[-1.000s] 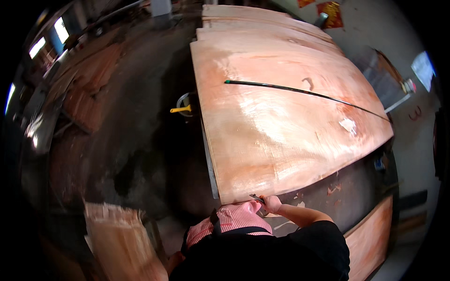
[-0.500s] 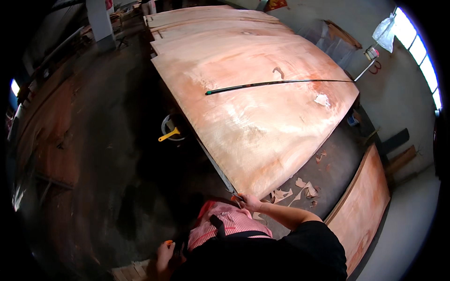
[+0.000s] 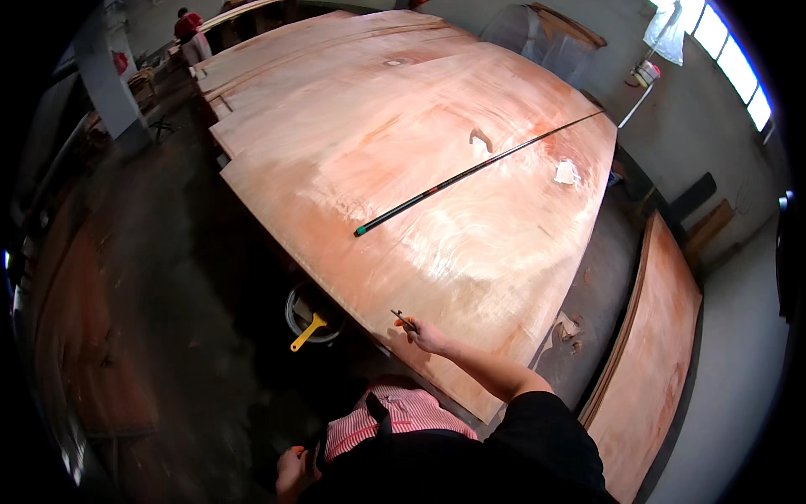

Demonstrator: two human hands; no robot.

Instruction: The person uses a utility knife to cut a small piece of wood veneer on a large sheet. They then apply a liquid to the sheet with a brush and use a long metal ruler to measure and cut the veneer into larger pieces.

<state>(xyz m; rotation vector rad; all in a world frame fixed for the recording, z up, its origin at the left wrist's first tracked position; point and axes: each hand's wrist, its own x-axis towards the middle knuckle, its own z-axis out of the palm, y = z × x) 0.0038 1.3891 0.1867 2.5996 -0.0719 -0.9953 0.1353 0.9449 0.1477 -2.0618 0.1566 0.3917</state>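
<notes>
My right hand [image 3: 429, 338] is closed around a thin dark tool [image 3: 401, 317], held just over the near-left edge of a large wood veneer sheet [image 3: 361, 294]. Orange shows at the fingers; its kind is hard to make out. Low beside my apron [image 3: 403, 412], my left hand [image 3: 294, 472] hangs with curled fingers and orange at the tips. What it holds, if anything, I cannot tell. Slanting across the sheet lies a long black rod [image 3: 437, 190] with a green end.
A bucket [image 3: 290, 312] with a yellow-handled tool [image 3: 310, 332] stands left of the stack. More veneer sheets [image 3: 651, 336] lie at the right, with scraps [image 3: 568, 326] on the floor between. A person in red [image 3: 188, 27] is at the far left; a pillar [image 3: 113, 84] stands nearby.
My right hand has moved from the sheet's near corner up and left along its edge, still with the thin tool. The view has shifted, bringing the far person into sight.
</notes>
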